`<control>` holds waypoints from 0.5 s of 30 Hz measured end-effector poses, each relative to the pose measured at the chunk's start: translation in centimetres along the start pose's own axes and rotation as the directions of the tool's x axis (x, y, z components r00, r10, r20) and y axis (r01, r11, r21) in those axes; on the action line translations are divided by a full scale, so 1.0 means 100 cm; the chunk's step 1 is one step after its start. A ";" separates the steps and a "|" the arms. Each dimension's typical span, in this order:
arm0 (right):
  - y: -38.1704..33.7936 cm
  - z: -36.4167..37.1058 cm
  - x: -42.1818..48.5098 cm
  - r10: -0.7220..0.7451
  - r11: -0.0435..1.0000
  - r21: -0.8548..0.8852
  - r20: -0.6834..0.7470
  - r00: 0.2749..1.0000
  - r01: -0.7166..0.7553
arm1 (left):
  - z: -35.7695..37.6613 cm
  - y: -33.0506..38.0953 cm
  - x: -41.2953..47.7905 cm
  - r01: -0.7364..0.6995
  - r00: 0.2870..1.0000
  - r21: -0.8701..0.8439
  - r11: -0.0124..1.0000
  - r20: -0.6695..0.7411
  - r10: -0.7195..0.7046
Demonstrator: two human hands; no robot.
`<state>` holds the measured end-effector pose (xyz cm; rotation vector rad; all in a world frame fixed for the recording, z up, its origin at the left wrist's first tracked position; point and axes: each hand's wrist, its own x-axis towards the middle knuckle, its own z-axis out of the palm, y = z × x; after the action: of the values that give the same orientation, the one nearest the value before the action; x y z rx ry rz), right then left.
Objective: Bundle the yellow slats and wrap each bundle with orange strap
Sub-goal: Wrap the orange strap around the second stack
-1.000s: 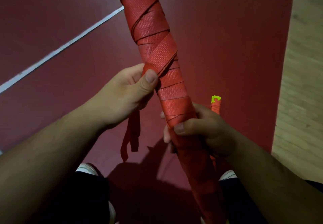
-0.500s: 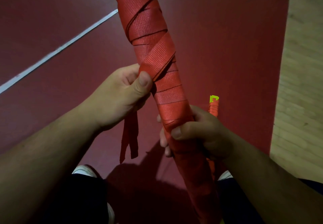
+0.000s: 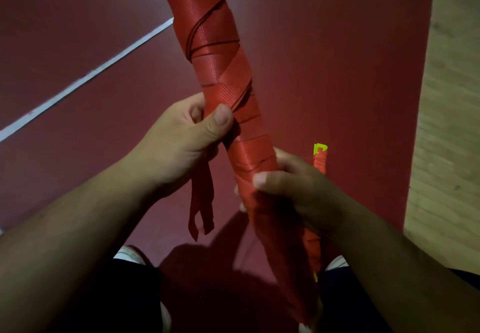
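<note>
Bundle: the bundle [image 3: 220, 54], covered in overlapping turns of orange strap [image 3: 226, 91], stands tilted between both hands and runs from near the knees up and away past the far edge.
Left hand: the left hand [image 3: 181, 140] pinches the last diagonal turn between thumb and fingers, tight against the bundle's left side.
Tail: the loose tail [image 3: 201, 202] hangs free below that pinch.
Right hand: the right hand [image 3: 296, 189] is curled round the bundle lower and nearer, thumb across the front.
Second bundle: a thinner wrapped bundle [image 3: 320, 166] shows a yellow slat end [image 3: 320, 148] just behind the right hand; I cannot tell whether that hand holds it.
Floor: a red floor [image 3: 350, 72] with a white line [image 3: 104, 72].
Risk: if the pinch slackens before the tail is tucked, the upper turns would likely loosen. A weak lower grip could let the bundle twist or tip.
</note>
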<state>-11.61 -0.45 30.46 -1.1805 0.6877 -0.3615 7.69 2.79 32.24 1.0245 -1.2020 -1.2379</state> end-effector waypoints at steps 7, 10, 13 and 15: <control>0.007 0.008 0.001 -0.089 0.814 -0.567 -0.341 0.936 -0.129 | 0.016 0.001 0.004 0.034 0.976 0.197 0.980 -0.217 0.010; 0.008 0.003 0.003 -0.111 0.817 -0.566 -0.345 0.932 -0.112 | 0.013 0.004 0.003 0.026 0.988 0.205 0.978 -0.151 0.005; 0.007 -0.002 0.002 -0.098 0.879 -0.475 -0.283 0.954 -0.050 | 0.010 0.010 0.003 0.000 1.000 0.134 0.991 0.001 0.000; 0.007 -0.004 0.001 -0.092 0.930 -0.368 -0.234 0.968 0.000 | 0.010 0.012 0.003 -0.020 0.997 0.094 0.995 0.075 0.013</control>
<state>-11.86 -0.51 29.68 -1.5238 0.9761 -0.4376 6.80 2.66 33.54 1.0438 -1.3345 -1.2249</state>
